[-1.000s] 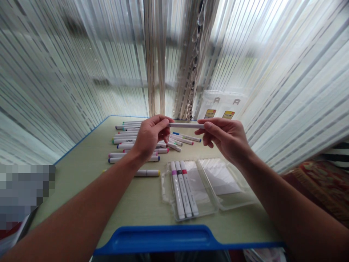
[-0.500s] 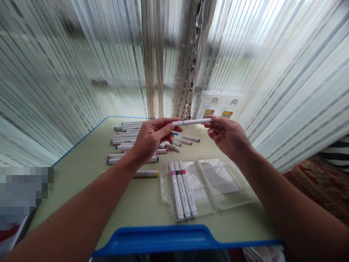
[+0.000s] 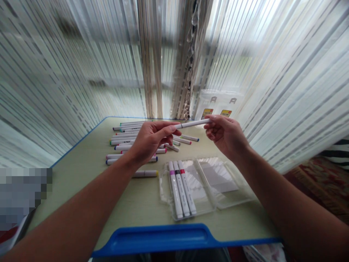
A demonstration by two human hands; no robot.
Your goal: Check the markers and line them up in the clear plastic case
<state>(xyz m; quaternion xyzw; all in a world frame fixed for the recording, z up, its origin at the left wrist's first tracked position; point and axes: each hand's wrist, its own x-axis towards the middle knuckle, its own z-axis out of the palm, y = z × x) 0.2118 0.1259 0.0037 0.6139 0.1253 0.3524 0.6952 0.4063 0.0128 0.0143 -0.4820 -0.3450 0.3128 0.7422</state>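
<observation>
Between my hands, above the table, a white marker (image 3: 194, 123) is held almost level, its right end slightly higher. My left hand (image 3: 158, 137) pinches its left end near a dark band. The right end sits in the closed fingers of my right hand (image 3: 225, 131). Below lies an open clear plastic case (image 3: 203, 202); in its left half three white markers (image 3: 182, 194) lie side by side, with purple, black and red bands. Many loose markers (image 3: 131, 141) with coloured ends are spread on the table behind and under my left hand, which partly hides them.
The pale green table (image 3: 79, 178) has a blue edge and a blue tray recess (image 3: 163, 238) in front. Behind my right hand stand clear cases (image 3: 218, 100) with yellow labels. A string curtain (image 3: 114, 65) hangs along the far side. A patterned rug (image 3: 319, 182) lies at right.
The marker has tilted a little, its left end now lower and slightly farther right. Both hands keep their hold. The whole view has shifted slightly.
</observation>
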